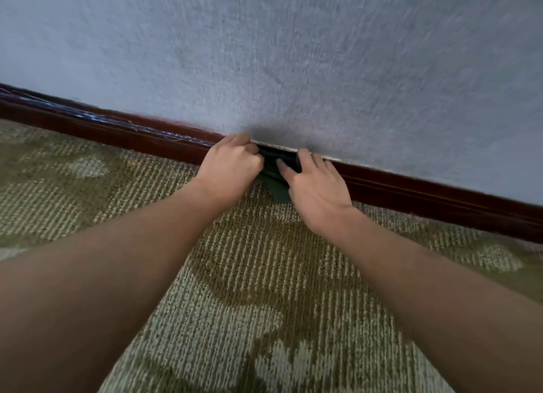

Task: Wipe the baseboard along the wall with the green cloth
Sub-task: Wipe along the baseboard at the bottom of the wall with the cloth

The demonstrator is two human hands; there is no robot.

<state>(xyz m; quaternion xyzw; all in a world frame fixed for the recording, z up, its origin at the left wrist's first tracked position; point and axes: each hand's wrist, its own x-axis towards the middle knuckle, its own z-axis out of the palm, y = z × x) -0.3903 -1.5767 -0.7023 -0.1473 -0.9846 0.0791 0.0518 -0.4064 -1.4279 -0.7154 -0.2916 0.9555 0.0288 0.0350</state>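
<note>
Head view looks down at the foot of a wall (293, 54), where a dark red-brown baseboard (426, 191) meets patterned carpet (249, 275). The cloth (280, 192) is bunched against the baseboard between both hands, mostly hidden, with a dark green corner hanging onto the carpet. The left hand (232, 163) is curled at the baseboard's top edge and seems to grip one end of the cloth. The right hand (314, 187) lies flatter, fingers fairly straight, thumb and fingertips pressing the cloth to the wood.

Risks, as I judge them: the cloth is so wadded that little of it meets the wood, so a stroke may leave strips unwiped. The loose corner could drag on the carpet and tug the cloth out from under the flat right hand. Knuckles ride close to the rough wall and may scrape it. Pale streaks to the left might be threads that snag the cloth; blur hides which.
</note>
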